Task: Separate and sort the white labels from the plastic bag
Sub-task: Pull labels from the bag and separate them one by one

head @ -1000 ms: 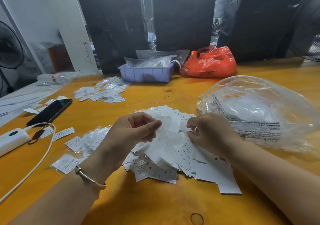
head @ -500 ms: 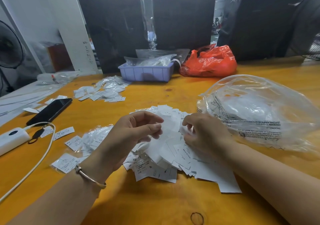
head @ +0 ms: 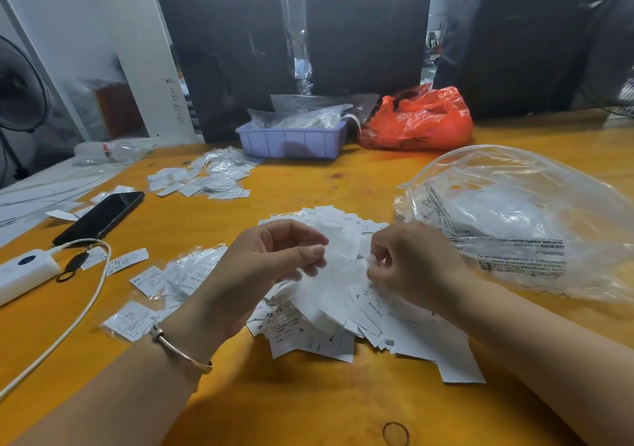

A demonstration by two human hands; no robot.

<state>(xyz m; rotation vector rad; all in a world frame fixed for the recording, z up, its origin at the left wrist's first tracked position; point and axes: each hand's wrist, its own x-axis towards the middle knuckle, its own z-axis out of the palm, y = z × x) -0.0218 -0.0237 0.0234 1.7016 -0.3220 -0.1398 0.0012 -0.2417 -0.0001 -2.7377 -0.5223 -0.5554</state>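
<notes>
Head view: left hand [head: 271,267] and right hand [head: 408,263] each pinch white labels [head: 329,305] over the tabletop [head: 291,408] pile, apparently peeling one free for sorting

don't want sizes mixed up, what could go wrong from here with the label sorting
1. The left hand and right hand pinch thin white labels that overlap, so two could lift as one and get sorted together.
2. The main pile shows mixed XS and S prints lying loose, and a wrist sweep could scatter them toward the small bagged labels at its left.
3. The big clear plastic bag sits right beside the pile and could slide over it.
</notes>
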